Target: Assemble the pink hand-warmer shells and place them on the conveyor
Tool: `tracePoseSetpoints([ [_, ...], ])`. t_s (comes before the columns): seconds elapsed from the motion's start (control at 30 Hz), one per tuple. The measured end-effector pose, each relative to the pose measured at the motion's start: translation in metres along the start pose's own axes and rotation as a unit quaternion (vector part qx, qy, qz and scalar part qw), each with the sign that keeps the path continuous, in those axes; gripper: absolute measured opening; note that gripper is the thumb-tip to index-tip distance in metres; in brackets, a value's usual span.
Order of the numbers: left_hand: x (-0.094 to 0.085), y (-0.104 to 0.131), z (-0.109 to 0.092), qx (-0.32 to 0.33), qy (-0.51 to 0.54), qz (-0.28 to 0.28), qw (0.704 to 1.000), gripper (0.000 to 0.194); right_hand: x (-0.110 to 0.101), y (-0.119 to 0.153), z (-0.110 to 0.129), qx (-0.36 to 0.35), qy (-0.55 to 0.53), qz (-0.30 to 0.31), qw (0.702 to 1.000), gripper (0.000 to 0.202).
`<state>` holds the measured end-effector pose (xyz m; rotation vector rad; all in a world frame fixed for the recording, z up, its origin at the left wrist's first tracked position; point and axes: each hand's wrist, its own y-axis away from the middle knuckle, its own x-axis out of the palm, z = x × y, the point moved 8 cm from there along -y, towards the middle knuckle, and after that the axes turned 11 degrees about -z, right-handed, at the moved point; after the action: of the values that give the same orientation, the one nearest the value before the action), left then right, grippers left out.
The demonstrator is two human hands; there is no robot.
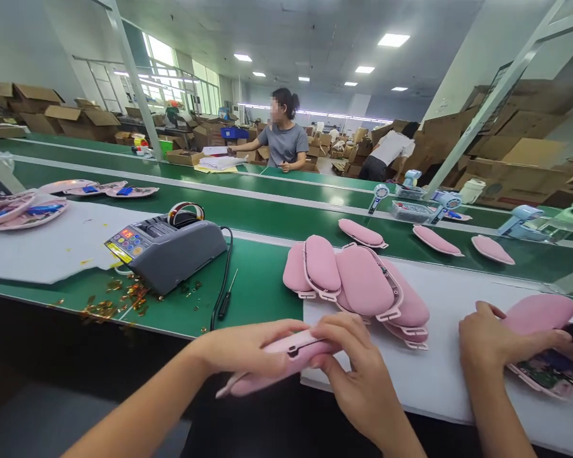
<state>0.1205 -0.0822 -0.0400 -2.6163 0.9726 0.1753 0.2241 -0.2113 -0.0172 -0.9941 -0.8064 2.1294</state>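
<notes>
Between my two hands is a pink padded oval case (pixel 272 380), held tilted in front of the bench edge. My left hand (pixel 248 350) grips its left part, thumb along the near side. The fingers of my right hand (pixel 351 359) pinch its right end. A small dark slot shows on the case's rim between the hands. Beyond my right hand lies a pile of similar pink cases (pixel 365 280) on a white foam sheet (pixel 442 375); some gape at the edge and show parts inside.
At left stands a grey tape dispenser (pixel 181 248) with amber scraps (pixel 124 296) beside it. A screwdriver (pixel 226 299) lies near its cable. On the right, a co-worker's hands (pixel 487 337) hold an opened pink case (pixel 539 315). Handheld fans (pixel 378 196) and more pink shells line the green belt (pixel 315 219).
</notes>
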Motion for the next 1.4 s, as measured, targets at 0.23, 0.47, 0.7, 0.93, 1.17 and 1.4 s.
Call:
tracePoseSetpoints([
  [0.23, 0.009, 0.009, -0.001, 0.103, -0.161, -0.081, 0.978, 0.037, -0.013, 0.035, -0.039, 0.083, 0.111, -0.162, 0.977, 0.015],
  [0.47, 0.018, 0.021, -0.002, 0.233, -0.269, -0.206, 0.912, 0.024, 0.003, 0.027, -0.038, 0.042, 0.144, -0.119, 0.981, 0.025],
  [0.7, 0.028, 0.016, -0.011, 0.25, -0.238, -0.262, 0.901, 0.019, 0.006, 0.024, -0.04, 0.045, 0.156, -0.196, 0.967, 0.011],
  [0.93, 0.017, 0.006, -0.004, 0.217, -0.239, -0.196, 0.926, 0.021, 0.009, 0.014, -0.045, 0.042, 0.171, -0.159, 0.971, 0.013],
  [1.17, -0.013, 0.019, 0.049, 0.001, -0.103, -0.092, 0.99, 0.031, 0.012, 0.027, -0.013, -0.043, 0.279, -0.159, 0.946, 0.022],
  [1.4, -0.01, 0.02, 0.054, 0.035, -0.023, -0.135, 0.99, 0.028, 0.057, 0.007, 0.01, -0.123, 0.284, -0.066, 0.949, 0.025],
])
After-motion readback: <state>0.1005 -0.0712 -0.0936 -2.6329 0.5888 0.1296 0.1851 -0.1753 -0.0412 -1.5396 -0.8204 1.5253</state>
